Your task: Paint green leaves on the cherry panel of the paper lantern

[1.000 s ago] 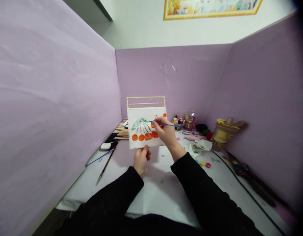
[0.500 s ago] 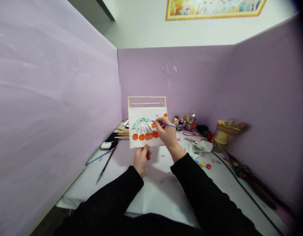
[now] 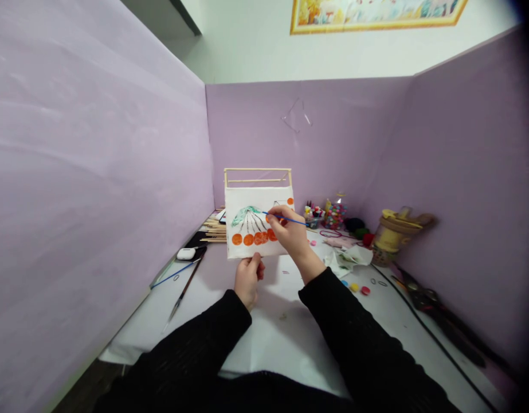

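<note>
My left hand (image 3: pixel 248 279) pinches the bottom edge of a small wooden-stick frame (image 3: pixel 256 172) covered with white paper (image 3: pixel 247 226), held upright above the table. The paper carries a painted green fan of leaves, dark stems and a row of orange circles. My right hand (image 3: pixel 290 234) is closed on a thin blue paintbrush (image 3: pixel 295 221), its tip resting on the paper near the orange circles at the right side. Part of the painting is hidden behind my right hand.
Purple partition walls (image 3: pixel 96 160) close in the white table (image 3: pixel 285 332) on three sides. Left: a long brush (image 3: pixel 183 291), a blue stick (image 3: pixel 172 276), a white earbud case (image 3: pixel 185 253), wooden sticks (image 3: pixel 213 230). Right: bead jars (image 3: pixel 333 215), crumpled paper (image 3: pixel 348 256), a yellow tape holder (image 3: pixel 391 232), pliers (image 3: pixel 427 301).
The view has shifted very slightly. My right hand has edged the brush a little along the paper; the frame stays held in the same place.
</note>
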`<action>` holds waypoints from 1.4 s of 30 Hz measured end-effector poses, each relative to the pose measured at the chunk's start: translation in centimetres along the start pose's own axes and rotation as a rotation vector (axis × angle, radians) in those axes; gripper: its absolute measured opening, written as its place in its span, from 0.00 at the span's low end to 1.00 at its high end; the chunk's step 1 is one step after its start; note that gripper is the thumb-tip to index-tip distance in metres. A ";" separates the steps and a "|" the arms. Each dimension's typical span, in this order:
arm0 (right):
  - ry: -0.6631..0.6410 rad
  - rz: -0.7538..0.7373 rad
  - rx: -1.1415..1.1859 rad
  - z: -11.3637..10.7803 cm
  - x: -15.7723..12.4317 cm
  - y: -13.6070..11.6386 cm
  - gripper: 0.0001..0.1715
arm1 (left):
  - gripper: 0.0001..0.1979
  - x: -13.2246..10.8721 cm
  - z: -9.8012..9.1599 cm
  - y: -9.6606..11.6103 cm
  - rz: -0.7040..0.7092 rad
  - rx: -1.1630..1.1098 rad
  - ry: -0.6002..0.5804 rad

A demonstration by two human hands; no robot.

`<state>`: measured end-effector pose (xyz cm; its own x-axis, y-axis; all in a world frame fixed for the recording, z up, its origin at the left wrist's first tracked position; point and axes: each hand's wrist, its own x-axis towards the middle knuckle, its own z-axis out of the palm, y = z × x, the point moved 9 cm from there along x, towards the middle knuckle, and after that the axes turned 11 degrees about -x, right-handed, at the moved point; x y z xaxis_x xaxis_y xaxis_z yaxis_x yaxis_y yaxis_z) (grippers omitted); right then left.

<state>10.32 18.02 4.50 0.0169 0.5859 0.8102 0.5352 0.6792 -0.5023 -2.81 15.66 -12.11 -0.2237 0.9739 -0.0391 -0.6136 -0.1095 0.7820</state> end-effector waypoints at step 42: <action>0.010 -0.019 -0.051 -0.2 0.0 -0.1 0.06 | 0.23 0.0 0.0 0.1 0.004 -0.027 0.000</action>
<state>10.43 17.88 4.57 0.0146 0.5684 0.8226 0.5775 0.6668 -0.4710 -2.88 15.66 -12.00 -0.2257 0.9735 -0.0362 -0.6330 -0.1183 0.7651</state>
